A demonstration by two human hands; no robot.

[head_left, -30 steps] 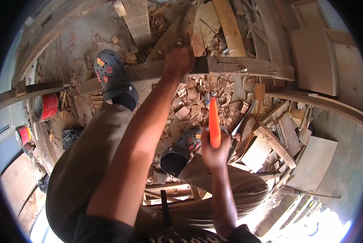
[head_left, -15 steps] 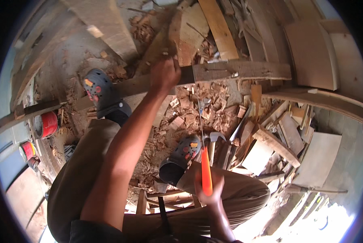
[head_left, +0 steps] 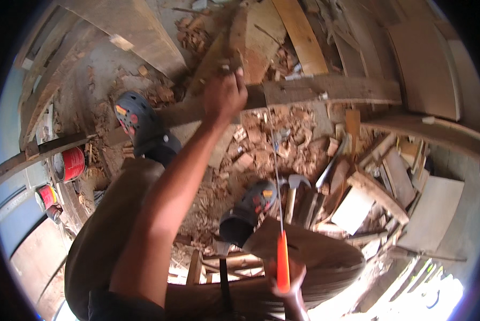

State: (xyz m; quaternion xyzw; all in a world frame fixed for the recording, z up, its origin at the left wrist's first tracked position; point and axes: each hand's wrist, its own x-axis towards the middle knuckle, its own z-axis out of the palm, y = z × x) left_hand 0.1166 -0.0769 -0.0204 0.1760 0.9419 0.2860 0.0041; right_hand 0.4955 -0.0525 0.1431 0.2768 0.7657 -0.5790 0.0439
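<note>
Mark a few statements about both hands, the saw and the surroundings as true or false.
1. The right hand grips an orange-handled handsaw. True.
2. The left hand holds the saw blade. False: it is at the wooden beam, left of the blade.
3. The two dark clogs carry colourful charms. True.
4. The red can is on the far right. False: the red can is on the left.
5. Wood chips litter the ground. True.

Two hands (head_left: pixel 226 99), one orange-handled saw (head_left: pixel 282 257), two dark clogs (head_left: pixel 139 120), two trouser legs (head_left: pixel 108 224), two red-labelled cans (head_left: pixel 75 163)
</note>
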